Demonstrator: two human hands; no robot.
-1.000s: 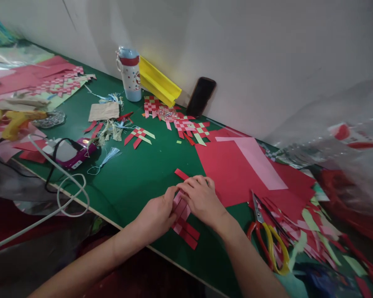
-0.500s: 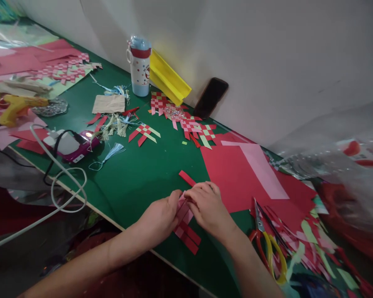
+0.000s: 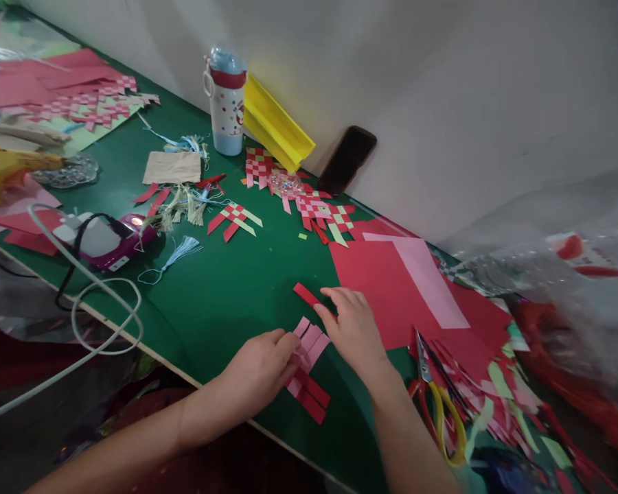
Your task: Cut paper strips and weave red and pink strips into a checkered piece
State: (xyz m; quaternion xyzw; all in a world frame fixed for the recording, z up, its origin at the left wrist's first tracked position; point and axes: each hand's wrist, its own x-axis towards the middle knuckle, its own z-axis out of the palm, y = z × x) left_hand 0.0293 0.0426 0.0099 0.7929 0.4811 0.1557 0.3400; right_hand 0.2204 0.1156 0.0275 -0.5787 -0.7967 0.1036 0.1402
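My left hand (image 3: 268, 360) is closed on a partly woven piece of pink and red paper strips (image 3: 314, 343), its fingers pressing on the middle of the weave. Pink strip ends stick out beyond the fingers, and red ends (image 3: 312, 398) point toward the table's front edge. Just right of it is my right hand (image 3: 353, 333), thumb and index finger parted around the near end of a loose red paper strip (image 3: 305, 294) on the green table. Whether the fingertips touch that strip I cannot tell.
Red paper sheets (image 3: 371, 288) and scissors (image 3: 432, 391) lie to the right, beside paper scraps (image 3: 484, 398). Finished woven pieces (image 3: 235, 218), tassels (image 3: 178, 255), a bottle (image 3: 227, 103) and a phone (image 3: 347, 158) are farther back. A white cable (image 3: 106, 285) loops over the left edge.
My right hand has left the woven piece and moved up toward the loose red strip, its fingers now apart. My left hand stays on the weave. The view has shifted slightly.
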